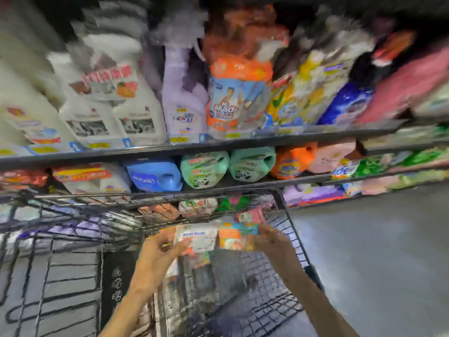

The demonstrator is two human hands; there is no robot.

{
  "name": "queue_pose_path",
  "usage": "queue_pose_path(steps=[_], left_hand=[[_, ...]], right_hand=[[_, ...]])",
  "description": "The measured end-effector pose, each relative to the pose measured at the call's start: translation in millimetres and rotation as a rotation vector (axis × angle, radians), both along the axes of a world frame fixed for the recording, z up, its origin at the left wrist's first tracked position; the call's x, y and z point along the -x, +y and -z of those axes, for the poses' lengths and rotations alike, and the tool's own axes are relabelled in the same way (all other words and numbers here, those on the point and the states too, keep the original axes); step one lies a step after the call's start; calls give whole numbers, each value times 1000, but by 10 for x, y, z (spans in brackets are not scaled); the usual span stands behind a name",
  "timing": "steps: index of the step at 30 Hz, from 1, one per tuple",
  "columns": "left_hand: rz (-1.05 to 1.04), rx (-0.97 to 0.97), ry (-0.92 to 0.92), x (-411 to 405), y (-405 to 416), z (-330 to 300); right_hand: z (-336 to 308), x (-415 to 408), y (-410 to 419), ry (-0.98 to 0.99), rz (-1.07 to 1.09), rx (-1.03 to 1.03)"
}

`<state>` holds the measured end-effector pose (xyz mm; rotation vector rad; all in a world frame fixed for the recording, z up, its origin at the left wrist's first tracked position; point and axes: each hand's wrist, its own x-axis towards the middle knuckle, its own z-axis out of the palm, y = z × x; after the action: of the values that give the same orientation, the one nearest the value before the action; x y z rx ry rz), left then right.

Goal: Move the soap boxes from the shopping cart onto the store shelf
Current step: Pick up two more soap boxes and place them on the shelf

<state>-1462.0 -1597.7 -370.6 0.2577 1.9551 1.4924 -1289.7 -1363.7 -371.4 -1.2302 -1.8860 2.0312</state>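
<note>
My left hand [159, 251] grips a white soap box [198, 238] labelled Goat Soap, held above the black wire shopping cart [295, 242]. Right beside it, my right hand [272, 242] grips a colourful orange and blue soap box [237, 235]. The two boxes sit side by side and touch. More soap boxes [194, 260] lie blurred below them inside the cart. The store shelf [218, 144] runs across the view just beyond the cart. The whole view is motion-blurred.
Detergent jugs and spray bottles [136, 110] fill the upper shelf. Blue, green and orange jugs [204, 170] stand on the shelf below. A second wire cart [48, 276] is at the left. Grey floor [376, 251] lies to the right.
</note>
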Motion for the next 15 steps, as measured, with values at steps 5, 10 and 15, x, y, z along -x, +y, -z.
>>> queue_pose_path(steps=[5, 10, 15], left_hand=[[104, -138, 124, -202, 415, -1169], [301, -242, 236, -626, 1001, -2168], [496, -378, 282, -1375, 1749, -2962]], right_hand=[[-1264, -552, 131, 135, 173, -107], [-2245, -1316, 369, 269, 440, -175], [-2971, -2336, 656, 332, 607, -317]])
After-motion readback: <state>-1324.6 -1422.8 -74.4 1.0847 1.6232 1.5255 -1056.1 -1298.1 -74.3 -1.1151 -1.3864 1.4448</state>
